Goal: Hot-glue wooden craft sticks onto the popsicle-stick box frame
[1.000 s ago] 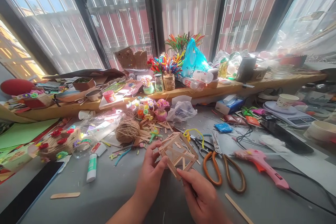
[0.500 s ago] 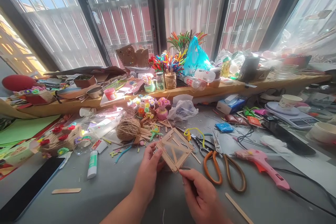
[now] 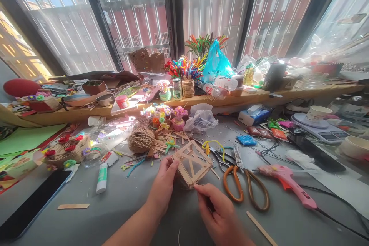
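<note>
A small open box frame of wooden craft sticks point(image 3: 198, 173), with diagonal braces across its face, is held up tilted above the grey table. My left hand point(image 3: 163, 180) grips its left side, thumb in front and the other fingers behind. At the frame's lowest corner, my right hand point(image 3: 217, 209) has thumb and forefinger pinched together. What sits in that pinch is too small to make out. Just right of the frame lie scissors with orange-brown handles point(image 3: 234, 188) and a yellow pipe cleaner point(image 3: 220, 148).
A ball of twine point(image 3: 141, 140) and scattered craft sticks lie behind my hands. To the left are a glue stick point(image 3: 102, 178) and a phone point(image 3: 34, 203). A pink glue gun point(image 3: 291, 182) with its cable lies right. A cluttered shelf point(image 3: 184, 104) runs below the window.
The frame has turned and tipped slightly in my left hand, showing more of its lower sides. My right hand has shifted a little left, and the thin loop near its fingertips no longer shows.
</note>
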{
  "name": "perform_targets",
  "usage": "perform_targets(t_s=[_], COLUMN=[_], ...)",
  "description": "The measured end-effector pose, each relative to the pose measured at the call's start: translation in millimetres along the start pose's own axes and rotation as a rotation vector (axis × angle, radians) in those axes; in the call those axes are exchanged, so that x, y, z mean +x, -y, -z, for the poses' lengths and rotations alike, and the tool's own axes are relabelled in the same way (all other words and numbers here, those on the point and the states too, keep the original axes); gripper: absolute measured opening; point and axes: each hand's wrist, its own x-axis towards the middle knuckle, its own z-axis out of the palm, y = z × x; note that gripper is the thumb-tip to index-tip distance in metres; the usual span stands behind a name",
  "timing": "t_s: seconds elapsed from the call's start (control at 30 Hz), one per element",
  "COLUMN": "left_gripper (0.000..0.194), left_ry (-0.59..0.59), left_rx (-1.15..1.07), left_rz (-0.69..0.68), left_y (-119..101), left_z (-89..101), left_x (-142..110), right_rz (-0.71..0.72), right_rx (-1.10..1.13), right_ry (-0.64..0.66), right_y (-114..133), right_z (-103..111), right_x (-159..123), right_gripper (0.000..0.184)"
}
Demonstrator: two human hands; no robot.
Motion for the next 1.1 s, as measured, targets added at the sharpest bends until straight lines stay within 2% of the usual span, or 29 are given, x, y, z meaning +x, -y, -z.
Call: perform_targets(t_s=[0.1, 0.17, 0.23, 0.33, 0.4, 0.47, 0.63, 0.77, 0.97, 1.1], left_gripper=[0.052, 0.053, 0.043, 0.032, 0.048, 0.065, 0.061, 0.061, 0.070, 0.065], left_ry=[-0.008, -0.036, -0.044, 0.044, 0.111, 0.128, 0.070, 0.101, 0.149, 0.123], left_rx=[0.100, 0.181, 0.342, 0.628, 0.734, 0.775, 0.706, 0.591, 0.230, 0.099], left_rz=[-0.099, -0.237, -0.410, -0.578, -0.609, -0.605, -0.507, -0.448, -0.115, -0.041], left_y=[1, 0, -2, -6, -6, -4, 5, 2, -13, -19], left_z=[7.2, 12.4, 17.5, 23.6, 25.6, 25.9, 22.3, 16.6, 5.9, 1.3], left_x=[8, 10, 9, 3, 0, -2, 0, -3, -8, -7], right_rz=[-0.011, 0.011, 0.028, 0.034, 0.037, 0.048, 0.084, 0.102, 0.138, 0.120], right_rx=[-0.002, -0.007, -0.011, -0.022, -0.028, -0.034, -0.051, -0.042, 0.003, -0.013], right_ry=[0.011, 0.024, 0.027, 0.005, 0.000, 0.014, 0.019, -0.018, 0.013, -0.022], right_y=[1, 1, 1, -1, -1, 0, 3, 0, -3, -2], right_z=[-1, -3, -5, -6, -5, -3, 1, 0, 3, 4], right_x=[2, 2, 2, 2, 3, 7, 12, 6, -2, -3], right_gripper=[0.028, 0.031, 0.034, 0.036, 0.039, 0.041, 0.043, 0.047, 0.055, 0.049])
